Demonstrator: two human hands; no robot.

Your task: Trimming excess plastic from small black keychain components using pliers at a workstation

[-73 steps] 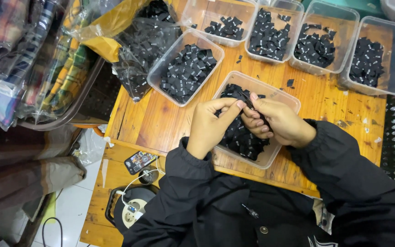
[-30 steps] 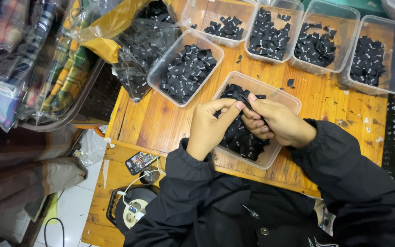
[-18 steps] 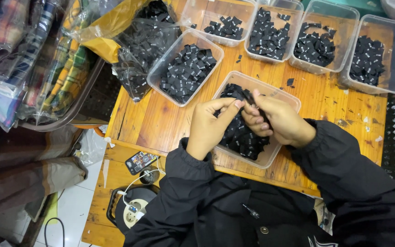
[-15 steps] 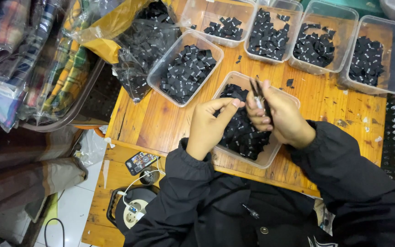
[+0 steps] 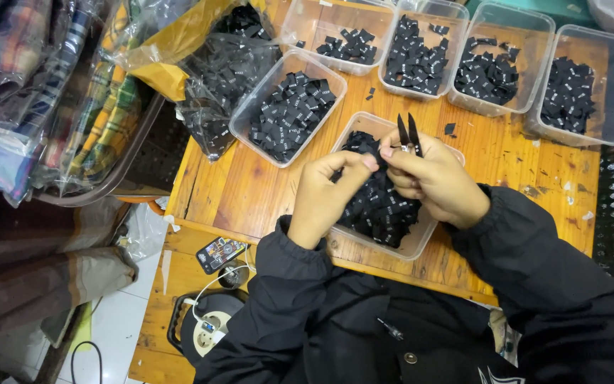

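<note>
- Since the earlier frames the right hand (image 5: pixel 438 183) has lifted a little and turned the small black thread snips (image 5: pixel 408 134) so their two blades now point up and away, parted, above the fingers; before, they lay low between the two hands.
- The left hand (image 5: pixel 328 195) has its thumb and forefinger pinched together on a small black woven label (image 5: pixel 371 153), held just left of the snips.
- The right hand is closed round the snips' handle, with the blades clear of the label.
- Both hands hover over the clear rectangular plastic tub of black labels (image 5: pixel 410 249), which sits on the wooden slatted table (image 5: pixel 229 192).
- To do this well, I judge the label should be kept taut at the pinch, the blades brought square to the cut line, and the work held over the tub so pieces fall in.
- Beyond the hands stand further clear tubs of labels (image 5: pixel 289 114).
</note>
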